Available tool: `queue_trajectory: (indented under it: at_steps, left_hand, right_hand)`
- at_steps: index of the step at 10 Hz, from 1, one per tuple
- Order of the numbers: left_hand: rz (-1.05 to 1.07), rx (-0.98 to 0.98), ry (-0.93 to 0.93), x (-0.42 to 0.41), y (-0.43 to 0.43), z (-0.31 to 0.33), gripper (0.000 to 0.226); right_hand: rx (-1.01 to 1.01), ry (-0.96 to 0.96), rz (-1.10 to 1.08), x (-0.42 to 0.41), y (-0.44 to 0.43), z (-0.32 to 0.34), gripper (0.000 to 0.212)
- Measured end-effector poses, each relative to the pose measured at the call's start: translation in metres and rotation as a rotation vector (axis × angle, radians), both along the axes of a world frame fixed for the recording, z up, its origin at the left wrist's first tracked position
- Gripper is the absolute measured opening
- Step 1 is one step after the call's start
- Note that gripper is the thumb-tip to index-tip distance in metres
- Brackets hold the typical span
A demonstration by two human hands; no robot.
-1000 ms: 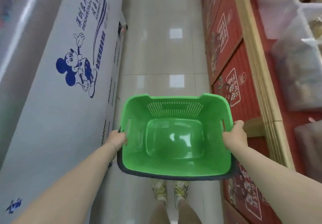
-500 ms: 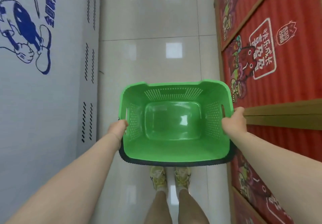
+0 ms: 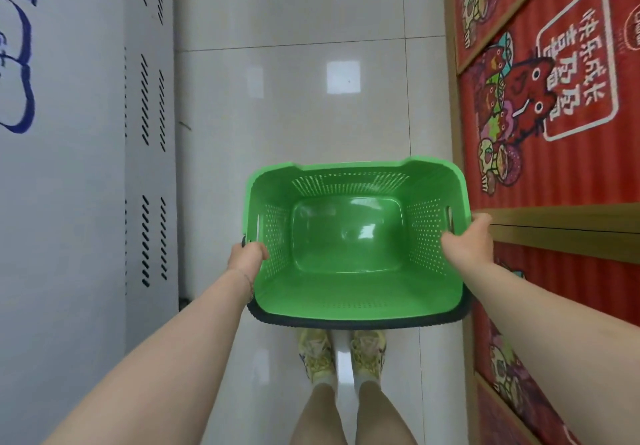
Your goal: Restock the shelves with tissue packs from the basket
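Observation:
A green plastic basket with perforated walls and a dark lower rim hangs in front of me above the floor. Nothing lies inside it; no tissue packs show anywhere. My left hand grips the basket's left rim. On the opposite side my right hand grips the right rim near the slot handle. The basket is held roughly level, its open top facing me.
A white cabinet with vent slots and blue print lines the left of the aisle. Red display panels with wooden trim run along the right. Glossy tiled floor stretches ahead. My feet in yellow shoes stand under the basket.
My view has tilted downward: the shelves with bagged goods at the upper right have left the frame. Both hands keep the same hold on the basket.

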State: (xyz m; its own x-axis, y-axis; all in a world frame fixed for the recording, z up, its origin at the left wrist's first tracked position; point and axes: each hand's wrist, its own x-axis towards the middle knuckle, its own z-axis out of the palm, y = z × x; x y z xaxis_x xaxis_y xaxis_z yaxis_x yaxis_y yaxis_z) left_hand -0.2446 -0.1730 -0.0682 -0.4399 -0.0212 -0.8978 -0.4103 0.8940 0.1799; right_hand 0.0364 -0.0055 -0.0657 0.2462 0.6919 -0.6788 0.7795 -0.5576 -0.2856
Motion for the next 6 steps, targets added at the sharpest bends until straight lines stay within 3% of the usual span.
queue_trajectory:
  at_steps: [3,4,6]
  left_hand:
    - [-0.046,0.021,0.053,0.017,-0.009,-0.008,0.062]
    - [-0.253,-0.004,0.236,0.028,-0.009,0.001,0.069]
    - [-0.451,0.014,0.311,0.052,-0.004,0.036,0.069]
  right_hand:
    - [-0.062,-0.059,0.019,0.004,-0.007,-0.009,0.061]
    - [-0.014,-0.155,0.11,-0.004,-0.008,0.0,0.064]
    - [0.097,-0.057,0.338,-0.03,-0.026,0.044,0.068]
